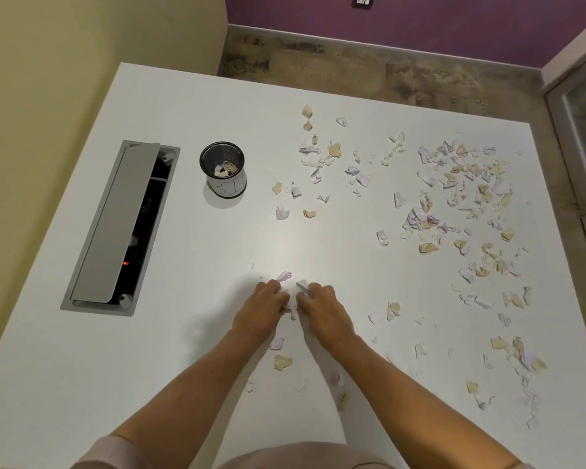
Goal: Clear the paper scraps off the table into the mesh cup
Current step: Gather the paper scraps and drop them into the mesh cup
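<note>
Fingertips hidden under knuckles; left hand and right hand gripping crumpled white paper scraps on smooth counter.

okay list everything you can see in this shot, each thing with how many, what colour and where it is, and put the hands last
table: one, white, fills most of the view
mesh cup: one, black with a white paper label, left of centre on the table, a few scraps inside
cable box: one, grey, lid open, set into the table's left side
paper scraps: many, white, lilac and tan, thickest on the right half, some near the centre and near edge
wall socket: one, dark, on the purple wall
floor: mottled brown, beyond the table
left hand: gathering scraps, near centre
right hand: beside it, gathering scraps
</note>
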{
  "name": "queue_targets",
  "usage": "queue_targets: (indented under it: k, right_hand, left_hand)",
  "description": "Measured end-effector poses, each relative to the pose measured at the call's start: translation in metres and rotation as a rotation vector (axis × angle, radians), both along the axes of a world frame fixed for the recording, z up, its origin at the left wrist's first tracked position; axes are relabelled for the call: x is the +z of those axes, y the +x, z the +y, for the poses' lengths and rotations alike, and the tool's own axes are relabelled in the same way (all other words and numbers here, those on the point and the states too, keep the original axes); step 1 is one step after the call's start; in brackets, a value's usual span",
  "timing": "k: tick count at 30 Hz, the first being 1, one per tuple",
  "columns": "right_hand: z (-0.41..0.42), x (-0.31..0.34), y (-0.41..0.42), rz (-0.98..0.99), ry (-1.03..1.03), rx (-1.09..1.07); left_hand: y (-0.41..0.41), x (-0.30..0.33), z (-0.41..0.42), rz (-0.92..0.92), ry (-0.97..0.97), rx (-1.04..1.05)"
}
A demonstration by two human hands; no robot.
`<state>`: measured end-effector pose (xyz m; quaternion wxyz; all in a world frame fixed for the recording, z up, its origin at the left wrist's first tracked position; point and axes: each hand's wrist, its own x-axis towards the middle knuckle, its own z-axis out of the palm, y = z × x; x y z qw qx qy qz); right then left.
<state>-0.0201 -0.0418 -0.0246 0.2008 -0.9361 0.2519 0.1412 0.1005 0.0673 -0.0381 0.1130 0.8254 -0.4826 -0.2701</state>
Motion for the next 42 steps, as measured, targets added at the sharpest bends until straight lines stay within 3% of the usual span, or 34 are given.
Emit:
queue_targets:
  k: [6, 10, 13, 18, 24, 29, 32, 37, 42]
  right_hand:
    - [0.002, -0.013, -0.008, -0.097, 0.007, 0.038]
    - [-0.002, -0.009, -0.003, -0.187, 0.059, -0.077]
    - [-0.007, -0.004, 0.002, -0.338, 0.216, -0.317]
    - [-0.019, 0.008, 0.021, -0.38, 0.542, -0.657]
    - [-0.029, 0.032, 0.049, -0.469, 0.826, -0.802]
    - [-0.046, 0.065, 0.122, -0.61, 1.102, -0.832]
    - [-0.059, 0.079, 0.153, -0.629, 1.109, -0.821]
    - [-0.073, 0.086, 0.193, -0.621, 1.09, -0.785]
    - [-0.081, 0.08, 0.212, -0.627, 1.082, -0.802]
  left_hand:
    - [-0.001, -0.006, 0.0, -0.039, -0.068, -0.021]
    - [-0.001, -0.005, -0.003, 0.047, -0.099, 0.119]
    - [0.003, -0.002, -0.005, 0.206, -0.157, 0.324]
    - [0.017, 0.012, -0.005, 0.409, -0.24, 0.606]
    - [0.043, 0.033, -0.015, 0.52, -0.326, 0.783]
    - [0.11, 0.064, -0.035, 0.648, -0.552, 1.002]
    - [0.138, 0.078, -0.051, 0.601, -0.567, 1.003]
    - [0.198, 0.098, -0.074, 0.366, -0.55, 1.001]
    - [0.234, 0.102, -0.092, 0.311, -0.463, 0.908]
